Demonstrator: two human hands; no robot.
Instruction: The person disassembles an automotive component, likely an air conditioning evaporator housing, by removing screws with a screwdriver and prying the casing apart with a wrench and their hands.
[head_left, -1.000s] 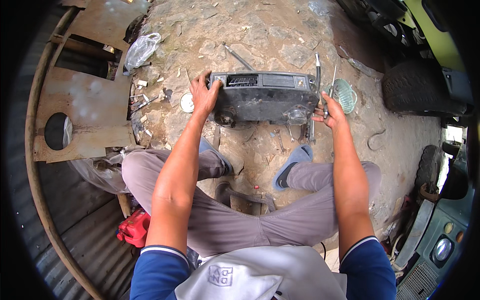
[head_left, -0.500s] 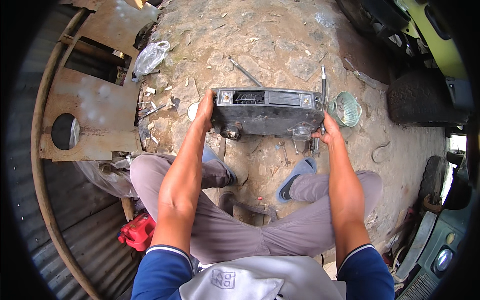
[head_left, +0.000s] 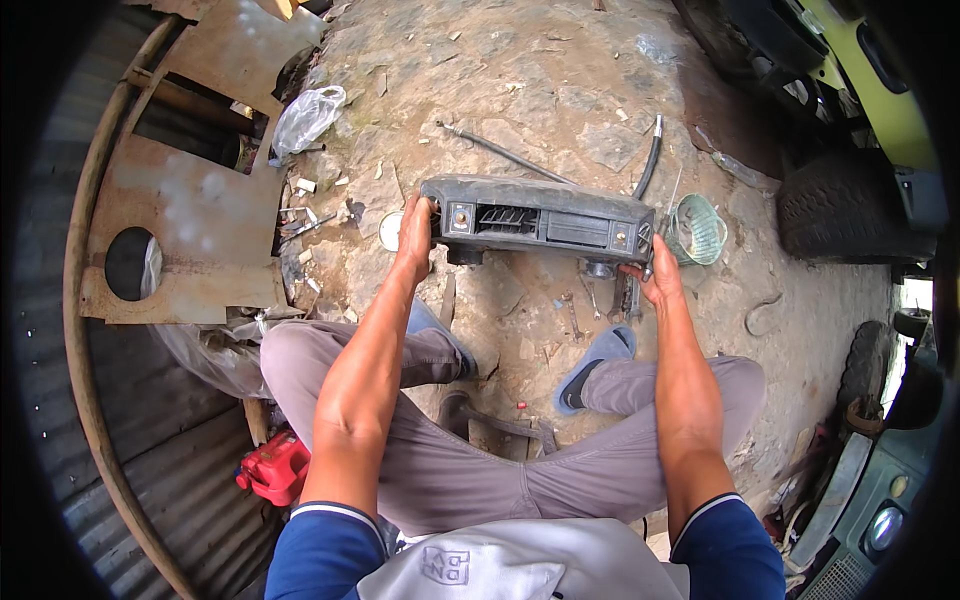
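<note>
Held out in front of me is a black under-dash car air-conditioner unit (head_left: 540, 208), long and boxy, with a louvred vent and small knobs on its front face. My left hand (head_left: 416, 232) grips its left end, and my right hand (head_left: 658, 272) grips the right end. Both hands are closed on it, though some fingertips are hidden behind the casing. Two round stubs show under its lower edge. From behind it run black hoses with metal ends, one to the left (head_left: 500, 150) and one upward at the right (head_left: 652, 160).
A green plastic basket (head_left: 698, 230) stands right of my right hand. Wrenches (head_left: 572, 315) lie on the stone floor below the unit. Cut rusty sheet metal (head_left: 180, 215) is at left, a red container (head_left: 275, 468) lower left. A tyre (head_left: 850, 200) and vehicle parts line the right side.
The air-conditioner unit has tilted in my hands: its top now shows, the vent face sits lower, and less of its underside is visible. The hoses have shifted with it.
</note>
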